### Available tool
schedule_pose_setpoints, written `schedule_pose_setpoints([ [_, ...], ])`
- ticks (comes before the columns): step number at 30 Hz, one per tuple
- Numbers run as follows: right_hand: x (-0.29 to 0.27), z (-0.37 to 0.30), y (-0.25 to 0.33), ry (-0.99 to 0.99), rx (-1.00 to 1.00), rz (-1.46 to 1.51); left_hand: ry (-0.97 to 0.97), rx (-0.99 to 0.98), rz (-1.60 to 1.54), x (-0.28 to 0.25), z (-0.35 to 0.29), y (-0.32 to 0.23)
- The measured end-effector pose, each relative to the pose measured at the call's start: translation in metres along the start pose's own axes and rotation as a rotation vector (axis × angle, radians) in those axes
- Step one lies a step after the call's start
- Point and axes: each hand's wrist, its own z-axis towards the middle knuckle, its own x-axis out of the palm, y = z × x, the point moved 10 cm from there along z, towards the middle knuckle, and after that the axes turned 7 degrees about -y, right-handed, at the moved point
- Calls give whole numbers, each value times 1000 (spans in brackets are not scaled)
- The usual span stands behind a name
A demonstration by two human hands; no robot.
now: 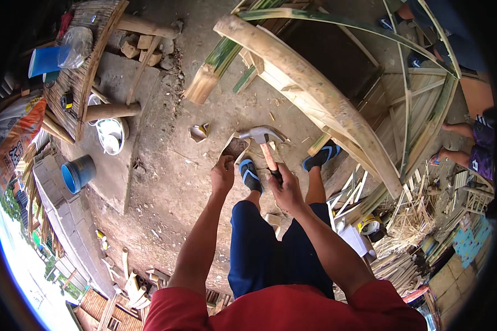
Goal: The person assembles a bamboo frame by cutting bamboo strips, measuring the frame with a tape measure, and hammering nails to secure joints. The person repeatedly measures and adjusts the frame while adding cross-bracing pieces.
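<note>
My right hand [287, 190] is wrapped round the dark grip of a claw hammer [269, 157]. The hammer's metal head points away from me, above my sandalled left foot. My left hand [222, 175] has its fingers closed on the near edge of a small open container [236, 148] of dark brownish bits, too small to make out. The container and the hammer head are close together. Just ahead and to the right stands a large bamboo frame [315, 88] with a thick curved pole along its near side; neither hand touches it.
A small cut-open container [199, 132] lies on the ground ahead left. Further left are a blue bucket [78, 174], a slatted bamboo bench [85, 71] and a low block wall [66, 215]. Bamboo strips [419, 212] are heaped at right, near another person's legs [464, 146].
</note>
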Motion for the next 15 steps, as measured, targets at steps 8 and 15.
schedule_pose_setpoints([
  [8,78,30,-235,-36,419,-192,131,-322,56,189,98,297],
  [15,80,49,-318,-66,425,-212,166,-332,550,278,171,327],
])
